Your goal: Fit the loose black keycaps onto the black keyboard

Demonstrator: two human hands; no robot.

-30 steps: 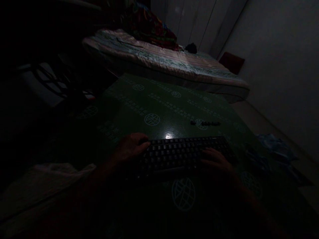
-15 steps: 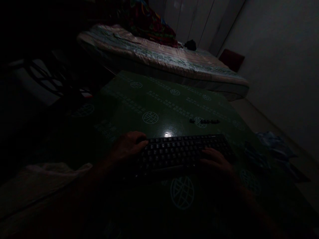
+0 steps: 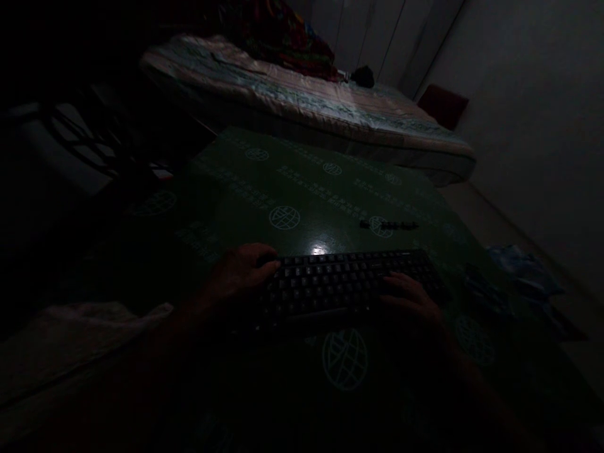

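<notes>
A black keyboard (image 3: 325,283) lies on a green board tabletop (image 3: 236,189) printed with white globes and lettering. At its left end, my left hand (image 3: 243,270) is closed on the edge, the thumb over the keys and the other fingers curled at the far corner. My right hand (image 3: 408,296) rests over the keyboard's right part with its fingers stretched out across the keys. Past the keyboard's far edge lies a short row of small dark pieces (image 3: 389,225), too dim to name. Deep shadow hides the near side of both hands.
A bed (image 3: 302,104) with a patterned sheet and a dark red floral blanket (image 3: 283,41) stands beyond the table. Dark crumpled material (image 3: 488,292) lies right of the keyboard. Pale cloth (image 3: 94,333) is at the lower left. A wall (image 3: 533,126) rises on the right.
The view has shifted a little, so most things sit slightly higher in the picture. Both hands keep their places at the keyboard.
</notes>
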